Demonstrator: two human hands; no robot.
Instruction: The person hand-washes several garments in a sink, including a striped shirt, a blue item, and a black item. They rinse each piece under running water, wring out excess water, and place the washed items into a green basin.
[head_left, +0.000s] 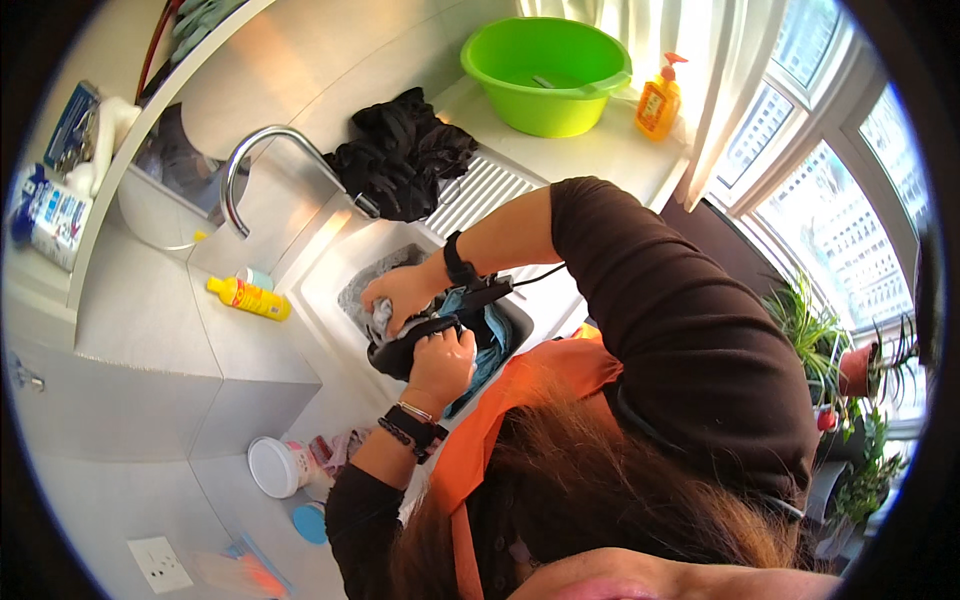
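Both hands are down in a white sink (319, 330) that holds grey, soapy water (358, 289). My left hand (442, 364), wet and with bracelets at its wrist, grips a black cloth (397, 358). Beside it, my right hand (405, 298) is closed around a wet, light grey piece of cloth (382, 311) at the water. A black strap circles the right wrist. Blue fabric (496, 337) is bunched in the near right part of the sink. Parts of the fingers are hidden by the cloth and the hands themselves.
A chrome faucet (281, 129) arches over the sink. Black garments (401, 157) lie on the ribbed drainboard (487, 191). Behind stand a green basin (555, 105) and an orange pump bottle (658, 105). A yellow bottle (251, 298) lies on the left ledge; a white tub (274, 466) is below.
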